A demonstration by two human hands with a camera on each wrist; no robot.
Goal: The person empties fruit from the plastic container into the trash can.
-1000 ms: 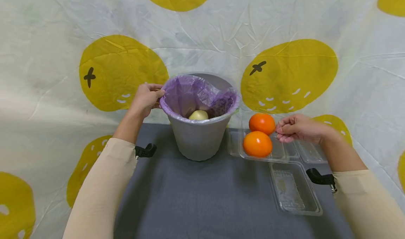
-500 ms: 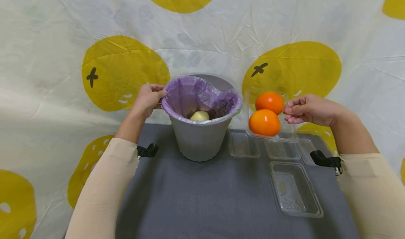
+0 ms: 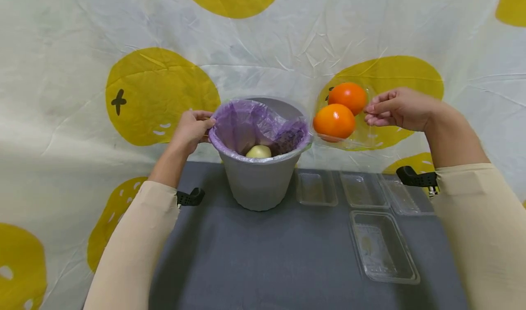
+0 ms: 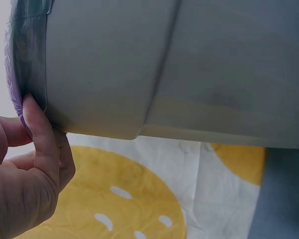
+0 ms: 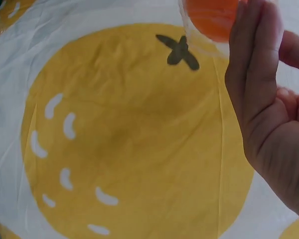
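Note:
My left hand (image 3: 191,129) pinches the rim of a grey bin (image 3: 260,182) at its left side. A purple plastic bag (image 3: 238,120) lines the bin and folds over the rim. Inside lies a pale yellow-green round thing (image 3: 259,151), partly hidden, near some dark crumpled stuff (image 3: 289,139). My right hand (image 3: 404,110) pinches the right edge of a clear plastic tray (image 3: 363,136), raised in the air right of the bin. Two shiny orange fruits (image 3: 334,121) sit in it. In the right wrist view, only part of one orange fruit (image 5: 212,19) shows beside the fingers.
Several clear plastic trays stand on the dark grey table (image 3: 267,255), including a nearer one (image 3: 384,246) and one beside the bin (image 3: 316,189). Behind hangs a white cloth (image 3: 267,45) printed with big yellow fruits.
My right hand has lifted the tray with the two orange fruits up off the other trays, lately also shifting it slightly left towards the bin. My left hand stays on the rim.

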